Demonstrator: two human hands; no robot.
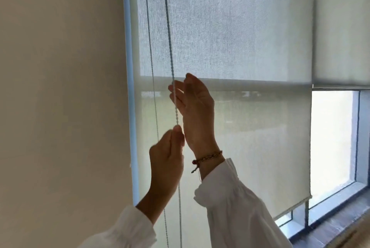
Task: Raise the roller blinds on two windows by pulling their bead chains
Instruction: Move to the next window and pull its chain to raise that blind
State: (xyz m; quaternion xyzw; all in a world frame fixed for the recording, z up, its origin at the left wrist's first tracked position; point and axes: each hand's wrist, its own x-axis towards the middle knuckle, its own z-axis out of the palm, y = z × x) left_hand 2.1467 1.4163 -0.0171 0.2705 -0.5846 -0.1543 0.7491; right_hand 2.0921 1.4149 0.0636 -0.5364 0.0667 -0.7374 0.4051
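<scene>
A pale translucent roller blind covers the left window, its bottom bar low near the sill. Two strands of its bead chain hang along the blind's left side. My left hand is closed around the right strand at about mid height. Just above it, my right hand, with a beaded bracelet on the wrist, has its fingers spread and touching the same strand, not clearly closed on it. The second blind at the right is raised higher, its bottom edge level with my right hand.
A plain cream wall fills the left half. A blue window frame edge runs beside the chain. Bare glass shows under the right blind, with a dark sill at lower right.
</scene>
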